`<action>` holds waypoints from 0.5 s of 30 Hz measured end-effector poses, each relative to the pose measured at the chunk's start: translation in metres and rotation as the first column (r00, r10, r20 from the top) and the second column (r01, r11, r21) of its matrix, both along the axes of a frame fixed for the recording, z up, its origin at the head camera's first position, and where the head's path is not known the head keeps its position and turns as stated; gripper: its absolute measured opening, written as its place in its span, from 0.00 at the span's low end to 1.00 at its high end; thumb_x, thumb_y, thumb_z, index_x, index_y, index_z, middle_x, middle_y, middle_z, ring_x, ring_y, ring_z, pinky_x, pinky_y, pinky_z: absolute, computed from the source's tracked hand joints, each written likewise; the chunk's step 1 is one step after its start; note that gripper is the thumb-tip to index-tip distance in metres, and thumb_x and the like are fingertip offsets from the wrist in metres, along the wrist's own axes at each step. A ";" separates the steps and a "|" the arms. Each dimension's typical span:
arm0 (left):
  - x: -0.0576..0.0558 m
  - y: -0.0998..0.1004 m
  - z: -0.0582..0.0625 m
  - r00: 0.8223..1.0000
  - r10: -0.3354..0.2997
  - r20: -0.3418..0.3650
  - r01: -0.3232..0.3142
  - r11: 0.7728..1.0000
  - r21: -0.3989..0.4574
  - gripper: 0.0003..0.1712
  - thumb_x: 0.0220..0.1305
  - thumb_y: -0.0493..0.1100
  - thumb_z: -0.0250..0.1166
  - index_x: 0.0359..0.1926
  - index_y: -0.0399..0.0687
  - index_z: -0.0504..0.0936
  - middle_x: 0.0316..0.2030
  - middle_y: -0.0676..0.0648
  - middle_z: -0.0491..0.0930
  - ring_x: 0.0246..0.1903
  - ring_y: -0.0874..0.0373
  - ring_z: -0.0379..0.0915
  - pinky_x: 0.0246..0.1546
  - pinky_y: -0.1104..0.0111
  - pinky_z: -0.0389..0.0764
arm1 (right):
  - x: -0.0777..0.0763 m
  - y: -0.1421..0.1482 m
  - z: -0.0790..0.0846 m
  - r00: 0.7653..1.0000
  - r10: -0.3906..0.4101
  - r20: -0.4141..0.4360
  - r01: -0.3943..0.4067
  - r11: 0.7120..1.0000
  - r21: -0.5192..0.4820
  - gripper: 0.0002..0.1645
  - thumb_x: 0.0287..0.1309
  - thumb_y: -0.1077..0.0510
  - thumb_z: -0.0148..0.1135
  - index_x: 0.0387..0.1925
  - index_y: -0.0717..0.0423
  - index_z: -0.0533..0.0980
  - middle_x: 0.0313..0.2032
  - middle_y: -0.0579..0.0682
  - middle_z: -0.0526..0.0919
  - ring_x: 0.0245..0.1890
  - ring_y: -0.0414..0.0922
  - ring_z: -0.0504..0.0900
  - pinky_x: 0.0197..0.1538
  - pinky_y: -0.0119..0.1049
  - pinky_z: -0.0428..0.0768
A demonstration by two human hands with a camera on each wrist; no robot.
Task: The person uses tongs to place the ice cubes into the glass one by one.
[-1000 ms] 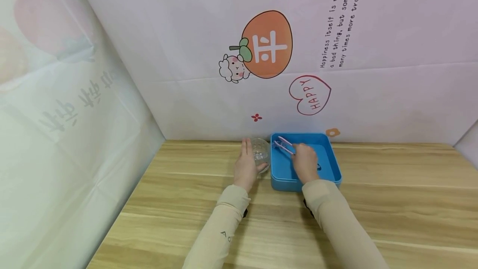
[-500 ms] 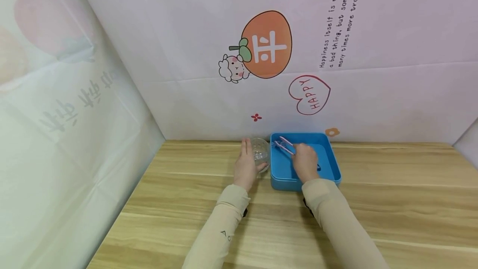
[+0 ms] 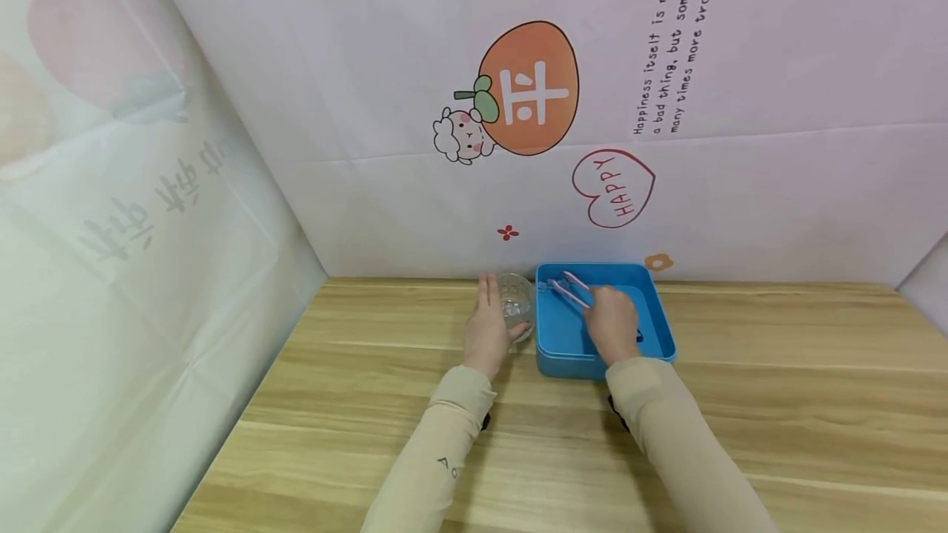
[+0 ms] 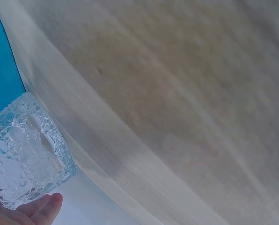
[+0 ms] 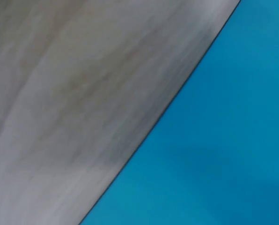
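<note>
In the head view my left hand (image 3: 486,329) holds a clear glass cup (image 3: 517,300), fingers along its left side and thumb across its front. The left wrist view shows the cup's diamond-cut wall (image 4: 32,150) close up, with fingertips (image 4: 49,208) at it. My right hand (image 3: 611,323) grips pink tongs (image 3: 571,296) inside the blue box (image 3: 546,366). The two arms of the tongs point to the far left corner, where small clear pieces (image 3: 543,287) lie by the tips. Neither the right hand nor the tongs appear in the right wrist view.
The cup stands close against the box's left wall, both near the table's back edge. Behind them rises a white printed sheet (image 3: 415,212), with another sheet (image 3: 148,294) at the left. Wood-grain table (image 3: 355,401) spreads in front and to both sides.
My right hand and the tongs have shifted slightly to the right within the box. The left hand and the cup have stayed in place.
</note>
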State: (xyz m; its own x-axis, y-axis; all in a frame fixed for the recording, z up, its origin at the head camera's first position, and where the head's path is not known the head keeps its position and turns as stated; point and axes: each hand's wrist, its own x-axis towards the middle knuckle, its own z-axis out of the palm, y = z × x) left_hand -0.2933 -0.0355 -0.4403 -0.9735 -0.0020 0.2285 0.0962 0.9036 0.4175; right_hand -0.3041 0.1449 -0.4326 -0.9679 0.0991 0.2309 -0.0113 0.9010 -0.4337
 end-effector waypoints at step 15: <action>0.001 0.000 0.001 1.000 0.002 -0.027 -0.002 1.000 -0.018 0.58 0.51 0.58 0.72 0.73 0.40 0.51 0.73 0.39 0.54 0.40 0.50 0.81 0.34 0.64 0.82 | -0.001 0.004 0.003 0.996 -0.003 0.088 0.004 1.000 -0.009 0.19 0.61 0.64 0.59 0.53 0.68 0.76 0.47 0.66 0.82 0.45 0.60 0.81 0.45 0.52 0.82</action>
State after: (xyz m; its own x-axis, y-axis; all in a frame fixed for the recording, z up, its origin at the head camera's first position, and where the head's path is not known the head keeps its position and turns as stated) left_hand -0.2927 -0.0358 -0.4397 -0.9671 0.0006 0.2544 0.1054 0.9111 0.3985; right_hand -0.3048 0.1486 -0.4299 -0.9841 0.1041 0.1436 0.0306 0.8971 -0.4407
